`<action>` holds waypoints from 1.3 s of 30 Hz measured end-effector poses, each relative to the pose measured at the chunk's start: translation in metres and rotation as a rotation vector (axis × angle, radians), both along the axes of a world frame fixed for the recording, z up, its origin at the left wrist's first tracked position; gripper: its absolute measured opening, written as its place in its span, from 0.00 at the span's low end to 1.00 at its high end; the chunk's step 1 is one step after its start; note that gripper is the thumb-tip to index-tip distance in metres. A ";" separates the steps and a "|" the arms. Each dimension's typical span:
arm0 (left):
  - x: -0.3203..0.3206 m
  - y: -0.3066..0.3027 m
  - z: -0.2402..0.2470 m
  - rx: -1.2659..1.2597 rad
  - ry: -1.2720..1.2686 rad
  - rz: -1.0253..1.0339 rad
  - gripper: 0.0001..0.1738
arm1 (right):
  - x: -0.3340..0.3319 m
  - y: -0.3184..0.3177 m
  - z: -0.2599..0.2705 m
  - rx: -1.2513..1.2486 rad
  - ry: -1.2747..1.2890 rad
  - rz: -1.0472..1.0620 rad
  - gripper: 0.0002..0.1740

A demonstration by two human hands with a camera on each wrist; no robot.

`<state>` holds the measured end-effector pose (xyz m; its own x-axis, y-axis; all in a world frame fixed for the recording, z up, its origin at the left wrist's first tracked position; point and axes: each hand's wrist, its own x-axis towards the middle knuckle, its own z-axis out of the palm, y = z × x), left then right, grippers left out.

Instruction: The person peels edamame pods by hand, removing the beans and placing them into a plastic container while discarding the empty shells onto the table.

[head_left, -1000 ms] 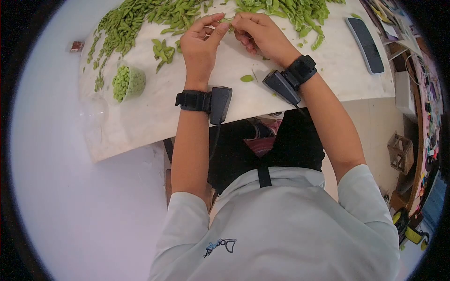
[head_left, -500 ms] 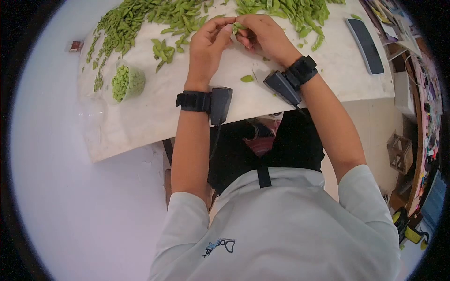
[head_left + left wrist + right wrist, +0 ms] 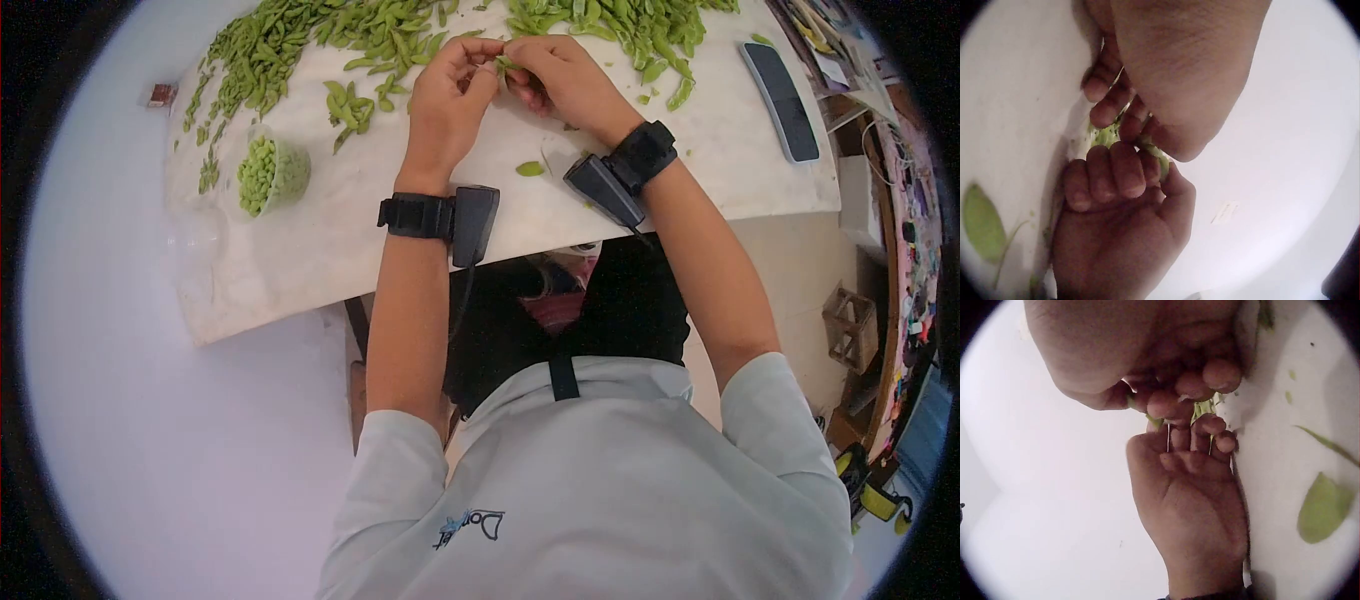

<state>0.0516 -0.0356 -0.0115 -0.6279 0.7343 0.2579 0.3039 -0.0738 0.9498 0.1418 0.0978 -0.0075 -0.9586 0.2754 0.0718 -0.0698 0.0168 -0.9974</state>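
Note:
Both hands meet over the table in the head view with a green soybean pod (image 3: 506, 62) between their fingertips. My left hand (image 3: 447, 115) pinches one end of it with thumb and fingers. The other end is held by my right hand (image 3: 578, 88), its remaining fingers curled in toward the palm. Close up in the left wrist view, the pod (image 3: 1163, 164) is mostly covered by the fingers; only a short green piece of the pod (image 3: 1155, 420) shows in the right wrist view. A clear cup of shelled green beans (image 3: 258, 178) stands left of the hands.
Whole-looking pods (image 3: 262, 55) are heaped at the back left, with a small cluster of pods (image 3: 347, 112) nearer. Flattened pods (image 3: 650, 35) lie in a pile behind the right hand. A phone (image 3: 780, 100) lies at the right edge, a single leaf (image 3: 529, 169) near the front.
A second ago the fingertips were together with little green showing; then a pod appeared between them. The left hand has shifted slightly right and its thumb has drawn down a little.

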 end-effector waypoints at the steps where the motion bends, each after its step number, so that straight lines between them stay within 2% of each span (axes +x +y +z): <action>1: -0.002 0.001 -0.002 0.012 -0.006 -0.002 0.12 | 0.000 0.000 0.001 -0.013 -0.012 -0.001 0.19; 11: 0.002 0.001 0.001 0.041 -0.015 -0.009 0.11 | -0.001 -0.002 -0.001 -0.024 0.024 0.010 0.19; 17: 0.000 -0.001 0.003 0.049 0.073 0.131 0.09 | -0.002 -0.004 0.002 -0.045 -0.006 -0.046 0.20; 23: -0.008 -0.006 -0.004 0.232 -0.201 0.256 0.10 | -0.002 -0.002 0.000 -0.018 0.000 -0.039 0.21; 26: -0.003 -0.001 0.000 0.233 -0.124 0.222 0.12 | 0.002 -0.002 0.006 0.004 -0.008 -0.030 0.21; 29: -0.005 0.000 -0.004 0.214 -0.061 0.231 0.11 | 0.001 -0.004 0.007 0.023 -0.027 -0.112 0.20; 32: -0.010 -0.002 -0.009 0.136 0.034 0.304 0.11 | -0.003 -0.002 0.002 -0.013 -0.001 -0.107 0.20; 35: -0.012 -0.005 -0.008 0.101 -0.019 0.250 0.10 | -0.005 -0.002 -0.004 0.031 0.051 -0.120 0.19; 38: -0.004 -0.005 0.002 0.240 -0.206 0.229 0.11 | -0.006 -0.001 -0.004 0.030 0.037 -0.126 0.18; 39: -0.006 -0.002 0.003 0.203 -0.135 0.228 0.12 | -0.007 0.000 -0.002 0.023 0.028 -0.123 0.18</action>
<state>0.0458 -0.0379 -0.0089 -0.8087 0.5131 0.2877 0.2064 -0.2105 0.9555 0.1346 0.0979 -0.0094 -0.9155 0.3884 0.1054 -0.0935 0.0495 -0.9944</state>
